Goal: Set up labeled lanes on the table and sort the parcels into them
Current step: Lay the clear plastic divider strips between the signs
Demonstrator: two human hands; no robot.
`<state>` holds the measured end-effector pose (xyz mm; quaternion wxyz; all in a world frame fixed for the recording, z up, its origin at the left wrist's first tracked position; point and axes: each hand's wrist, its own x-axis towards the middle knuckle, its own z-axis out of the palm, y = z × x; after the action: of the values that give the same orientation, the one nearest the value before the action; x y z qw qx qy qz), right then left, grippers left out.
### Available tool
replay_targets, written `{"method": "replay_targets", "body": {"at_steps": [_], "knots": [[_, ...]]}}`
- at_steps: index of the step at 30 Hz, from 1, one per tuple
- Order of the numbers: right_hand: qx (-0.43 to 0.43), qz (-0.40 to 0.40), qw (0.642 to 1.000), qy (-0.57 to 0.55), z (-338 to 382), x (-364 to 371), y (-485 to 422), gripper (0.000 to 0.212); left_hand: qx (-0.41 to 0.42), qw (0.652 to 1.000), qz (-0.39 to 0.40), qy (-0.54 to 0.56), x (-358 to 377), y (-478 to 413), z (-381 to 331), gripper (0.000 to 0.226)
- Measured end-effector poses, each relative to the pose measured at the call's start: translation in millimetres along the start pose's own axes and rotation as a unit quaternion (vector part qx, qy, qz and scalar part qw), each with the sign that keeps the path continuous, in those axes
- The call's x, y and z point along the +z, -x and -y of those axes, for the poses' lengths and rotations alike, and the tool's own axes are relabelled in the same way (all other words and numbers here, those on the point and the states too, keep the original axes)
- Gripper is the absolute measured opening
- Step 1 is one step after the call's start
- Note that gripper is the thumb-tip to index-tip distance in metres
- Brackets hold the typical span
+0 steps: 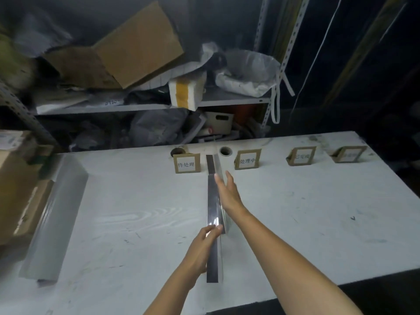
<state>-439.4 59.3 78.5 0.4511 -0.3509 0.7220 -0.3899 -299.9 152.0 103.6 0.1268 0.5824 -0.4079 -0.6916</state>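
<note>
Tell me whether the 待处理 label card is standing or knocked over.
Standing. The label card sits upright on the table, with its printed face toward the camera.

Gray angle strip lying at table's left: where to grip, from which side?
Likely from above, near mid-length: the gray angle strip appears to lie ridge-up on the table, so the grip can straddle the ridge. It is long, so two grips spaced along it should keep it level. Cartons crowd its left side.
</note>
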Motion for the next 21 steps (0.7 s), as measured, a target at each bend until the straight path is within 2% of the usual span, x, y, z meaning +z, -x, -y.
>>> {"method": "replay_targets", "body": {"at_steps": [3,6,9,14,21], "knots": [[0.04,0.018,0.998,-0.039,-10,4,-1,0.074,-0.013,1.0,0.004,-0.019,9,-8,9,0.057],[0.047,0.028,0.998,-0.024,-15,7,2,0.06,0.003,0.997,-0.002,-0.079,15,-21,21,0.047],[0.046,0.029,0.998,-0.02,-23,8,2,0.056,0.028,0.992,-0.011,-0.121,20,-28,26,0.054],[0.053,0.027,0.998,-0.026,-30,11,-1,0.059,0.092,0.992,0.018,-0.087,24,-35,19,0.052],[0.06,0.047,0.996,-0.036,-27,10,-8,0.06,0.095,0.994,0.017,-0.043,19,-33,20,0.043]]}}
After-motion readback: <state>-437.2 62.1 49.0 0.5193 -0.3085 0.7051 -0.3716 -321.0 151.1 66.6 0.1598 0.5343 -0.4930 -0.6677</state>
